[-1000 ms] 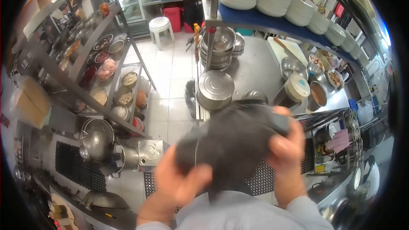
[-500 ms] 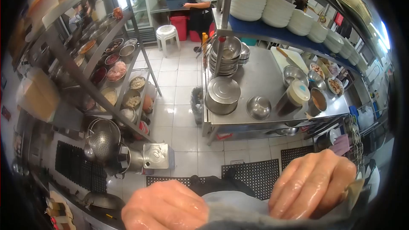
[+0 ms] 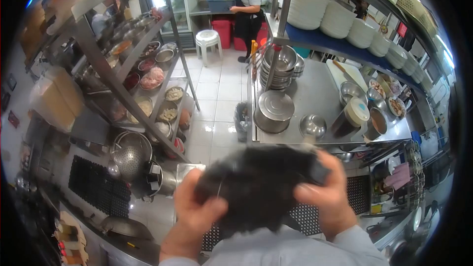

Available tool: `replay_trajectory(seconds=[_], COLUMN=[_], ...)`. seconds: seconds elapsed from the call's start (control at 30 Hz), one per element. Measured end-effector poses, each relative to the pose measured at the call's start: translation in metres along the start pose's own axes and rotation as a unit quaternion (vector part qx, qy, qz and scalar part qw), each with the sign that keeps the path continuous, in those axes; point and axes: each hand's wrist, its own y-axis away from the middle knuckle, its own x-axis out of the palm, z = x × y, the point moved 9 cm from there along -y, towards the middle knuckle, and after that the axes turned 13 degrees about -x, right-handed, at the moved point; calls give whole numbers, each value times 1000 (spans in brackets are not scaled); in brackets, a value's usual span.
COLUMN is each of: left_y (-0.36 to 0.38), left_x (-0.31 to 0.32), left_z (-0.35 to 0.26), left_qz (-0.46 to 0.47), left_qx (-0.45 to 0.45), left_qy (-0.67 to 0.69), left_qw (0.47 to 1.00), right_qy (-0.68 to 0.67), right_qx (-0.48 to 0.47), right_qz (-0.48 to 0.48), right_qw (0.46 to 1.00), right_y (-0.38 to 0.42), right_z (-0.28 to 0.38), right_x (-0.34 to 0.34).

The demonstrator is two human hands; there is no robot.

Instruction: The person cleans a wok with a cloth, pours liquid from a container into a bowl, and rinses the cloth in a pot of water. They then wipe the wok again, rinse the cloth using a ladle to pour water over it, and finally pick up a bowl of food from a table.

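Observation:
Both hands hold a dark, motion-blurred black cloth item (image 3: 256, 187) in front of my chest; it is shaped somewhat like a cap, though its kind is not clear. My left hand (image 3: 194, 207) is closed on its left edge, thumb on the near side. My right hand (image 3: 326, 194) grips the opposite edge, thumb also towards me. Some of the fingers are hidden behind the item. Beyond it, on the steel table (image 3: 322, 86), stand a lidded pot (image 3: 274, 113) and a metal bowl (image 3: 313, 125).
A rack (image 3: 111, 76) with several food bowls stands on the left, a large colander (image 3: 132, 152) below it. Stacked white plates (image 3: 308, 10) fill the shelf above the table. A co-worker (image 3: 249, 5) stands at the back near a white stool (image 3: 208, 44). Black mats (image 3: 98, 184) lie on the floor.
My hands were close to the camera at the bottom edge, backs showing; they have moved away and inward. The black cloth item has come into view between them. The view has shifted slightly.

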Motion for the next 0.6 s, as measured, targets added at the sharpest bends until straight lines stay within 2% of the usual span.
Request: replay_trajectory(seconds=[0.03, 0.07, 0.1, 0.13, 0.17, 0.2, 0.23, 0.27, 0.3, 0.37, 0.47, 0.6], left_y=[-5, -6, -5, 4, 15, 38, 62, 84, 94, 104, 99, 97], left_x=[-22, -43, -73, -102, -118, -150, -166, -164, -156, -134, -131, -148], left_z=[32, 71, 120, 156, 178, 222, 259, 281, 289, 299, 294, 292], left_qz=[-55, -73, -49, -110, -132, -148, -162, -154, -147, -132, -113, -56], left_qx=[-63, -154, -185, -223, -215, -248, -319, -365, -359, -347, -355, -401], left_qy=[7, 23, 21, -48, -106, -173, -73, 92, 163, 304, 329, 261], left_qw=[996, 985, 981, 967, 962, 942, 931, 914, 907, 878, 868, 877], right_qy=[13, 9, -90, -57, -22, 20, 62, 111, 198, 351, 326, 205], right_qx=[13, 87, 74, 88, 102, 90, 76, 79, 88, 159, 76, 121], right_qz=[-1, -9, -30, -48, -67, -81, -92, -93, -74, 85, 379, 284], right_qw=[1000, 996, 993, 993, 992, 992, 991, 986, 973, 919, 863, 929], right_y=[-4, 3, 0, 4, 11, 18, 22, 25, 36, 47, 57, 70], right_z=[-31, -82, -118, -144, -165, -185, -196, -194, -222, -243, -238, -258], right_x=[-12, -32, -36, -48, -61, -77, -87, -84, -95, -64, 14, -22])
